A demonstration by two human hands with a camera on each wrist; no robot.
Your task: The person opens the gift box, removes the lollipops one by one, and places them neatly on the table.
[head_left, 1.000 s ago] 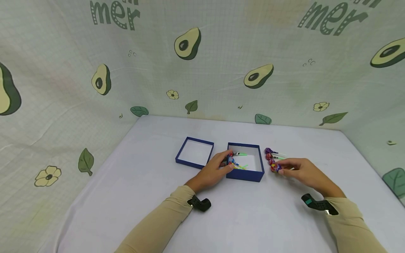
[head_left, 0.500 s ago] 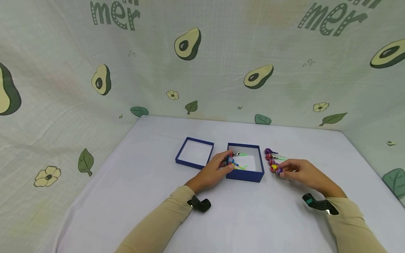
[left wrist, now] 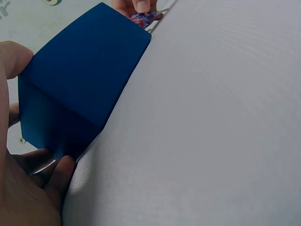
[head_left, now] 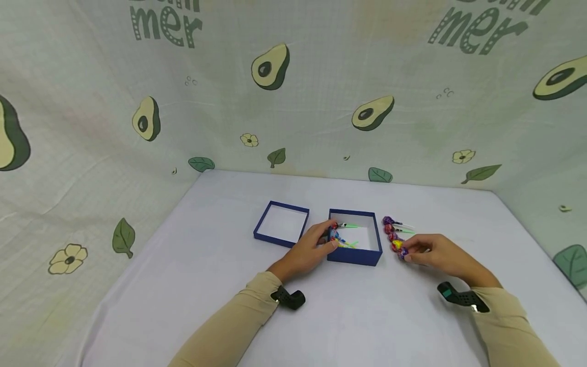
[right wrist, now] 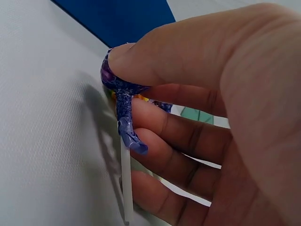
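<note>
My right hand (head_left: 437, 255) pinches a purple-wrapped lollipop (right wrist: 124, 110) by its head, the thumb over the wrapper and the white stick pointing back along the fingers. This lollipop is at the near end of a row of wrapped lollipops (head_left: 389, 229), right of the blue box (head_left: 353, 256). The box stands open side up, white inside. My left hand (head_left: 302, 255) holds its left side, with a finger over the rim and others low against the outer wall. Inside, several lollipops (head_left: 335, 233) with green sticks lie along the left wall, partly hidden by that hand.
Left of the box lies a blue-edged lid (head_left: 275, 238), white inside face up, close to the left hand. A white cloth covers the table (head_left: 339, 316). Behind it hangs a curtain (head_left: 316, 137) printed with avocados and leaves.
The right hand has drawn the purple lollipop slightly toward the near end of the row, baring the yellow one beside it. The left hand stays on the box.
</note>
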